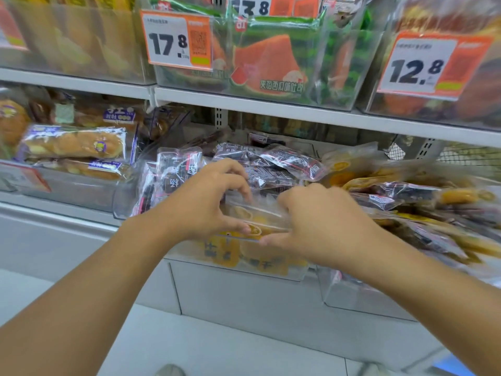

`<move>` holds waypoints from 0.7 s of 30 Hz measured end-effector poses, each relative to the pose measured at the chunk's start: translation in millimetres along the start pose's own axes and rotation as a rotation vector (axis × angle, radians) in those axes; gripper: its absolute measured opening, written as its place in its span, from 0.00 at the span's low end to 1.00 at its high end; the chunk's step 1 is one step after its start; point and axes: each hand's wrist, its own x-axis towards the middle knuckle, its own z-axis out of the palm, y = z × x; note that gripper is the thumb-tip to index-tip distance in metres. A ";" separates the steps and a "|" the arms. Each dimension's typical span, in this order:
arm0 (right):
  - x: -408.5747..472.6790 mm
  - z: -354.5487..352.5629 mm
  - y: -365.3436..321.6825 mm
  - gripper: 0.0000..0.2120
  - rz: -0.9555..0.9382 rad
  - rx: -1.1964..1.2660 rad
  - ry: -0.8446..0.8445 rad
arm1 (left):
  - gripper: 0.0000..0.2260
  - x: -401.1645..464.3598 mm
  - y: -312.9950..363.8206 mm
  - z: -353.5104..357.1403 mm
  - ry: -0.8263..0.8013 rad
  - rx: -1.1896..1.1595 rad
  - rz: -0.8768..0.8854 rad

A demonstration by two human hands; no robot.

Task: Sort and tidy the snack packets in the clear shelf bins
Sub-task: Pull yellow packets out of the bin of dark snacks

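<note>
1. Gripping item: left hand (208, 202), fingers curled, thumb and fingertips pinching the left end of a clear yellow snack packet (257, 226).
2. Right hand (322, 226), fingers curled round the right end of the same packet; both hands hold it together at the front of the middle clear bin (244, 267).
3. Yellow snack packet: held roughly level, just above the bin's front wall, near more yellow packets lying behind that wall.
4. Dark red-and-black packets (271, 164): heaped loosely in the same bin, behind the hands; one stands upright at the bin's left end.
5. Mixed yellow and dark packets (423, 202): sprawled in the bin to the right, blurred.
6. Bread rolls in purple-printed wrappers (73, 145): stacked in the bin to the left.
7. Upper shelf: watermelon-print packets (271, 66) in a clear bin, with price tags reading 17.8 (176, 40) and 12.8 (431, 66).
</note>
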 end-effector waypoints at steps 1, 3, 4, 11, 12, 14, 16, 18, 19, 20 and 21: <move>2.9 2.9 -3.9 0.23 0.001 0.013 0.005 | 0.22 -0.5 -1.1 -0.1 0.014 0.001 -0.009; 9.0 7.2 -8.0 0.20 0.019 0.027 0.052 | 0.29 -2.6 -2.3 0.2 0.046 -0.013 -0.033; 11.4 9.3 -7.8 0.18 0.028 0.041 0.074 | 0.33 -4.0 -2.8 0.5 0.057 -0.032 -0.048; 8.2 9.2 18.8 0.17 -0.035 0.161 0.104 | 0.43 -6.8 -13.9 0.6 -0.026 -0.020 0.010; 6.9 7.1 24.4 0.17 -0.041 0.185 0.135 | 0.43 -6.3 -14.7 0.9 -0.021 -0.033 0.008; 4.6 2.8 32.5 0.16 -0.051 0.228 0.208 | 0.43 -4.8 -16.5 2.2 0.002 -0.041 0.002; -0.5 -1.7 38.0 0.15 -0.072 0.258 0.251 | 0.42 -3.6 -16.4 3.6 0.015 -0.034 -0.003; -8.1 -7.7 44.0 0.12 -0.104 0.288 0.300 | 0.42 -3.5 -15.2 3.8 0.022 -0.027 -0.006; -12.6 -11.7 47.7 0.11 -0.124 0.315 0.343 | 0.42 -3.6 -14.6 4.0 0.025 -0.030 -0.008; -17.0 -16.4 52.0 0.10 -0.145 0.356 0.402 | 0.43 -3.8 -13.4 3.9 0.027 -0.035 -0.008; -21.8 -21.4 57.2 0.09 -0.159 0.396 0.465 | 0.43 -3.5 -12.2 4.5 0.031 -0.040 -0.008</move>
